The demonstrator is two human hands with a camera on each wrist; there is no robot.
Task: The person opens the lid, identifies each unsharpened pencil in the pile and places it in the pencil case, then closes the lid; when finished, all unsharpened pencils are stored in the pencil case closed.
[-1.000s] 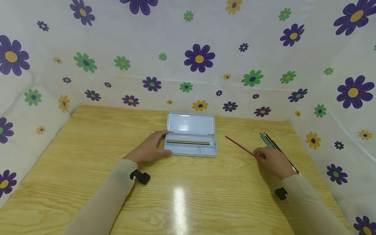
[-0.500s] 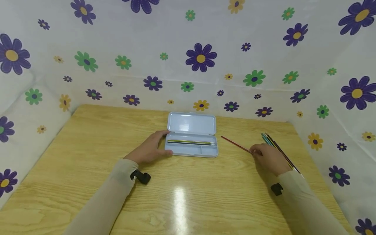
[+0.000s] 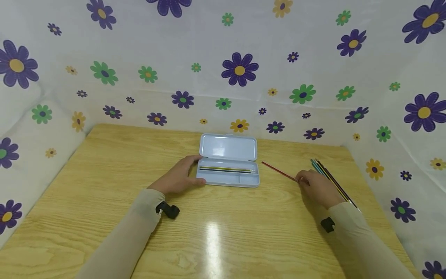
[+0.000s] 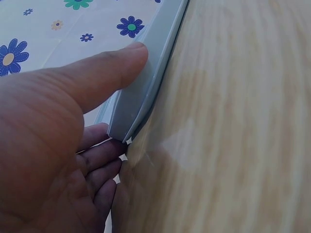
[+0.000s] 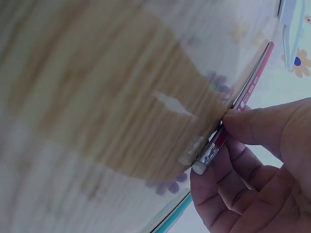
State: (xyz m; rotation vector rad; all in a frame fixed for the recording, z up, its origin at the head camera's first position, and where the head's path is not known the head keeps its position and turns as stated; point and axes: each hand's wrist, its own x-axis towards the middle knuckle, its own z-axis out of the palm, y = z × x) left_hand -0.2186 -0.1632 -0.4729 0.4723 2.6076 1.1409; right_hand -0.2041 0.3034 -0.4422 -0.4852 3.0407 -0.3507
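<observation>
A light blue pencil case (image 3: pixel 219 178) lies with its lid (image 3: pixel 228 147) raised toward the back. Striped yellow-and-black pencils (image 3: pixel 226 169) with white erasers lie in its long rear compartment. My left hand (image 3: pixel 177 176) holds the case's left end, thumb along the front side and fingers at the end and back, as the left wrist view shows. My right hand (image 3: pixel 319 188) pinches a red pencil (image 3: pixel 278 170) near its eraser end between thumb and fingers. Its other end points toward the case. In the right wrist view the pencil's metal ferrule (image 5: pixel 208 154) and white eraser show.
Several more pencils (image 3: pixel 331 176), teal, dark and striped, lie in a bundle behind and right of my right hand, partly hidden by it. A flowered cloth (image 3: pixel 195 46) walls the back and sides of the wooden table (image 3: pixel 244 240).
My right hand has slid a little left with the red pencil, bringing its far end closer to the case, then stays about still. My left hand keeps its place on the case.
</observation>
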